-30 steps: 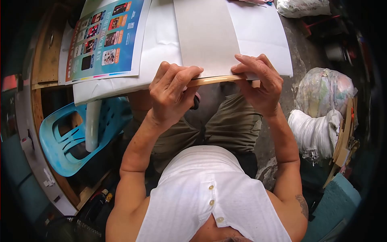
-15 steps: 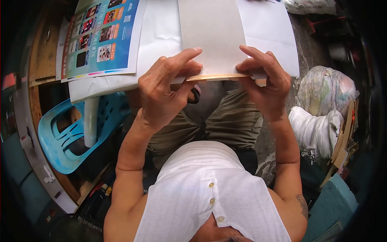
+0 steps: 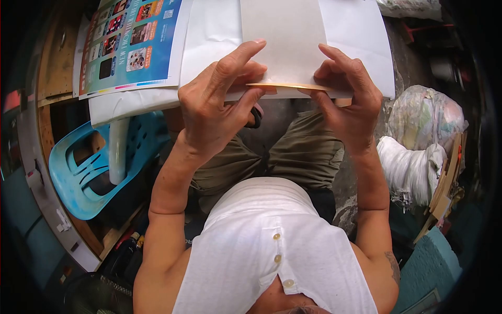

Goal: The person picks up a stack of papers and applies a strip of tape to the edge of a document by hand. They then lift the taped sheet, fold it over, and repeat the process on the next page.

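Note:
A long pale grey sheet [image 3: 285,39] lies over the white-covered table [image 3: 361,57], its near end raised slightly with a thin tan edge. At the left corner of that end, my left hand [image 3: 217,99] pinches the sheet between thumb and fingers. My right hand [image 3: 350,94] grips the right corner in the same way, with the thumb below the edge and the index finger stretched above it. The fingertips under the sheet are partly hidden.
Printed colour sheets [image 3: 141,52] lie on the table's left part. Below them stands a light blue plastic chair [image 3: 70,178] beside a white table leg [image 3: 119,152]. On the right are a stuffed clear plastic bag [image 3: 426,115], a white bundle [image 3: 408,167] and cardboard pieces [image 3: 444,196].
Both hands and the sheet's near end have moved slightly up in the view. The near edge now looks more curved, and both thumbs have shifted along it.

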`<action>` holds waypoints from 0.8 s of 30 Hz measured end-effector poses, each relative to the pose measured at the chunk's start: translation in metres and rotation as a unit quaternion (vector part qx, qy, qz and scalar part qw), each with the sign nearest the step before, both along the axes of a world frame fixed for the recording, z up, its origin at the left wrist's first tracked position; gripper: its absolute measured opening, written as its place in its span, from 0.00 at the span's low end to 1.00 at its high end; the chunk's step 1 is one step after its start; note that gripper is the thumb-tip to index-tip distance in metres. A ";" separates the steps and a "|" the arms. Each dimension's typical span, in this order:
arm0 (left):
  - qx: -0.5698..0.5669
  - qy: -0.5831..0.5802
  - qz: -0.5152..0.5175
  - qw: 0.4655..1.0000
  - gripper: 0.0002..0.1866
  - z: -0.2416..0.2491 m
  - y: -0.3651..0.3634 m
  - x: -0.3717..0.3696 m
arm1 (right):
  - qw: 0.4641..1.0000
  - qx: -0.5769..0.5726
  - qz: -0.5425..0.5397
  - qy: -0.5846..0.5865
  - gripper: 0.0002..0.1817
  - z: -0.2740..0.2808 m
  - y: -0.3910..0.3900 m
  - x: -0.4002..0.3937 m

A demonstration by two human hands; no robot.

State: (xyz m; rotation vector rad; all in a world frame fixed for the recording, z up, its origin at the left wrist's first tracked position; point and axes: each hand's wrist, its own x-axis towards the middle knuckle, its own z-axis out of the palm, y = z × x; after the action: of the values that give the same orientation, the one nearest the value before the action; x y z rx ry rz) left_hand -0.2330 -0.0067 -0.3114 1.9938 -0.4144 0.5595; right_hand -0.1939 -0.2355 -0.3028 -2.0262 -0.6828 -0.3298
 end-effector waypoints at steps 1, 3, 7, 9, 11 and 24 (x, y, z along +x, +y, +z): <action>0.019 0.001 -0.014 1.000 0.37 0.001 0.004 0.001 | 1.000 -0.001 0.013 0.002 0.39 0.001 -0.004 0.001; 0.056 0.003 -0.042 0.998 0.37 0.005 0.012 0.002 | 0.998 0.011 0.040 0.041 0.38 0.004 -0.011 0.003; 0.081 0.040 -0.090 0.992 0.40 0.012 0.025 0.008 | 0.994 0.004 0.086 0.066 0.37 0.008 -0.020 0.007; 0.080 0.077 -0.116 0.987 0.41 0.013 0.032 0.010 | 0.993 -0.001 0.100 0.061 0.37 0.007 -0.023 0.009; 0.068 0.103 -0.125 0.984 0.41 0.017 0.036 0.012 | 0.992 -0.005 0.105 0.065 0.35 0.009 -0.024 0.010; 0.110 0.062 -0.153 0.980 0.07 0.028 0.048 0.030 | 0.967 -0.126 0.223 -0.009 0.03 0.035 -0.035 0.050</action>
State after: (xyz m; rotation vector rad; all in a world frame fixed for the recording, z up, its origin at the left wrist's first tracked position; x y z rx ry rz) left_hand -0.2031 0.0412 -0.2835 2.1070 -0.7168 0.2015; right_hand -0.1438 -0.2709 -0.2681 -2.0327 -1.2134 0.0061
